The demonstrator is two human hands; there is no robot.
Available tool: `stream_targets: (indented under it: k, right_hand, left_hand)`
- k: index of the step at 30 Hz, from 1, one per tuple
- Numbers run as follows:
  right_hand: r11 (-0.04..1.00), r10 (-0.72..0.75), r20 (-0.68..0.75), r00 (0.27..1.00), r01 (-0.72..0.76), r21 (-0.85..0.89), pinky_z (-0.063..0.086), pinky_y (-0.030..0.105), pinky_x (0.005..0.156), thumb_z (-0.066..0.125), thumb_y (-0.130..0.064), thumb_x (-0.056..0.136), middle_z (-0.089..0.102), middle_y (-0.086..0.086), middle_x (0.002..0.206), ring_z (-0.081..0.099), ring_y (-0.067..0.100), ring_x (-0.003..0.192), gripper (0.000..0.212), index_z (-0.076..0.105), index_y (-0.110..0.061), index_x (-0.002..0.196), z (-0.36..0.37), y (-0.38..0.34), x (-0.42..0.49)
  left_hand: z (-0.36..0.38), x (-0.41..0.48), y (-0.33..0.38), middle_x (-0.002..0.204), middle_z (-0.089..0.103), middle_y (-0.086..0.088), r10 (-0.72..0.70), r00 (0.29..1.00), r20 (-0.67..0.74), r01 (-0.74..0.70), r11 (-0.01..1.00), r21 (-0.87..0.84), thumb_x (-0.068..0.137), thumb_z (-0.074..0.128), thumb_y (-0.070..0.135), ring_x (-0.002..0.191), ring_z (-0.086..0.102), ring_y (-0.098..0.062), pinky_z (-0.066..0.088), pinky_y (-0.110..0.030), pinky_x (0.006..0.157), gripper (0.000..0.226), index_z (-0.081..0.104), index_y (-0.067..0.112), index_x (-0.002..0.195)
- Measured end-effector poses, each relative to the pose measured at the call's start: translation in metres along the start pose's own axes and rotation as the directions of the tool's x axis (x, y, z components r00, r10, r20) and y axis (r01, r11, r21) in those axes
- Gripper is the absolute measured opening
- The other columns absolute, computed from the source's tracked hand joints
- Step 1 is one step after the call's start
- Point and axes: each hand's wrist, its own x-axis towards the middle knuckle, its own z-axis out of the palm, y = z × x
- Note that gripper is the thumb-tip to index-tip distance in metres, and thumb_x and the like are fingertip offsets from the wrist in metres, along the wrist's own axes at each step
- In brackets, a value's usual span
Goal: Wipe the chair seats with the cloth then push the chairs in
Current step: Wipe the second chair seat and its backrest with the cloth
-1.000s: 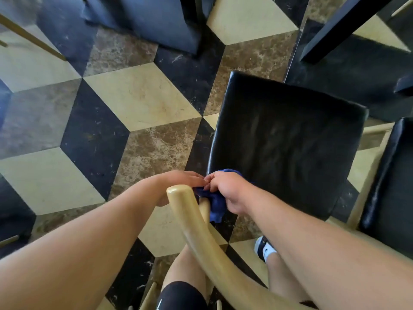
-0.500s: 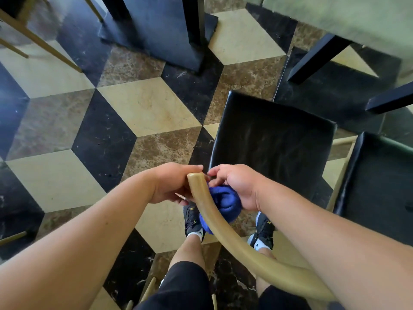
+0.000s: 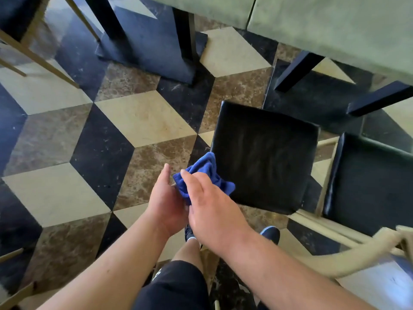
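A bunched blue cloth (image 3: 206, 173) sits between my two hands, in front of me and just left of a black padded chair seat (image 3: 266, 157). My left hand (image 3: 166, 202) cups the cloth from below and the left. My right hand (image 3: 210, 206) lies over it with fingers pressed on the fabric. The chair's curved wooden backrest (image 3: 357, 258) sweeps across the lower right, clear of both hands. A second black seat (image 3: 368, 184) stands at the right edge.
A green tabletop (image 3: 324, 25) spans the top right, with black legs (image 3: 295, 70) under it. A dark pedestal base (image 3: 154, 48) stands at top centre. Wooden chair legs (image 3: 38, 57) cross the top left. My feet (image 3: 190, 233) stand on the patterned marble floor.
Both hands have left the wooden backrest and now hold the cloth between them above the floor. The view has lifted, and the backrest has slid off to the lower right.
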Motion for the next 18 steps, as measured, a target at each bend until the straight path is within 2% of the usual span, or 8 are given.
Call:
stream_targets:
  k: [3,5,8,11,13,15,17,18]
  right_hand:
    - [0.996,0.045,-0.025,0.999,-0.047,-0.074,0.058,0.046,0.085,0.053,-0.002,0.092,0.039,0.009,0.152,0.059,0.031,0.107,0.066,0.035,-0.012,0.155,0.006,0.004,-0.022]
    - [0.995,0.047,-0.044,0.998,-0.051,-0.080,0.059,0.046,0.080,0.061,-0.004,0.089,0.043,0.009,0.146,0.059,0.030,0.104,0.068,0.039,-0.011,0.153,0.006,0.014,-0.044]
    - [0.996,-0.069,-0.046,0.997,0.066,-0.063,0.059,0.043,0.079,0.070,-0.015,0.090,0.055,0.005,0.134,0.060,0.026,0.099,0.059,0.052,-0.013,0.146,0.004,0.046,-0.096]
    - [0.986,-0.155,-0.056,0.986,0.151,-0.072,0.055,0.044,0.082,0.059,-0.021,0.096,0.060,0.005,0.131,0.058,0.026,0.097,0.050,0.056,-0.012,0.146,0.000,0.097,-0.153]
    - [0.982,-0.160,-0.076,0.984,0.151,-0.115,0.053,0.043,0.082,0.056,-0.022,0.097,0.061,0.003,0.127,0.055,0.025,0.095,0.047,0.058,-0.013,0.143,-0.005,0.132,-0.188]
    - [0.975,-0.161,-0.072,0.984,0.148,-0.164,0.050,0.039,0.084,0.058,-0.023,0.095,0.062,0.000,0.125,0.054,0.022,0.095,0.046,0.061,-0.016,0.140,-0.015,0.166,-0.221]
    - [0.976,-0.130,-0.059,0.990,0.118,-0.182,0.049,0.037,0.090,0.059,-0.024,0.094,0.061,-0.002,0.126,0.054,0.022,0.098,0.046,0.062,-0.019,0.140,-0.030,0.200,-0.249]
    - [0.979,-0.095,-0.064,0.993,0.082,-0.185,0.050,0.039,0.091,0.059,-0.023,0.093,0.061,-0.002,0.126,0.055,0.022,0.099,0.046,0.063,-0.019,0.139,-0.039,0.216,-0.260]
  left_hand:
    - [0.004,0.000,-0.003,0.137,0.067,-0.009,0.064,0.996,-0.066,-0.067,0.997,-0.048,0.090,0.045,0.084,0.121,0.069,-0.033,0.056,-0.047,0.098,0.089,0.064,0.009,0.134]
    - [0.013,0.002,-0.009,0.136,0.069,-0.016,0.123,0.986,-0.109,-0.126,0.992,-0.025,0.088,0.048,0.086,0.121,0.069,-0.040,0.056,-0.053,0.095,0.087,0.060,0.016,0.139]
    - [0.034,0.011,-0.033,0.127,0.074,-0.013,0.354,0.908,-0.226,-0.308,0.927,0.216,0.098,0.060,0.063,0.105,0.077,-0.034,0.064,-0.056,0.081,0.050,0.059,0.028,0.135]
    - [0.051,0.017,-0.064,0.121,0.067,-0.007,0.710,0.669,-0.221,-0.354,0.565,0.745,0.105,0.060,0.036,0.080,0.077,-0.017,0.066,-0.047,0.067,0.034,0.049,0.038,0.137]
    - [0.051,0.019,-0.077,0.122,0.062,-0.007,0.836,0.539,-0.106,-0.318,0.318,0.893,0.104,0.058,0.036,0.090,0.073,-0.024,0.063,-0.048,0.074,0.039,0.043,0.041,0.140]
    - [0.050,0.020,-0.081,0.140,0.052,-0.007,0.905,0.424,0.031,-0.216,0.068,0.974,0.103,0.058,0.033,0.117,0.060,-0.031,0.056,-0.053,0.095,0.048,0.039,0.040,0.146]
    - [0.056,0.018,-0.085,0.158,0.041,-0.006,0.898,0.395,0.195,-0.015,-0.206,0.978,0.100,0.058,0.031,0.143,0.037,-0.036,0.036,-0.059,0.118,0.055,0.040,0.033,0.152]
    - [0.060,0.018,-0.093,0.162,0.040,-0.006,0.851,0.448,0.273,0.092,-0.348,0.933,0.099,0.058,0.034,0.151,0.028,-0.035,0.024,-0.061,0.124,0.055,0.044,0.030,0.153]
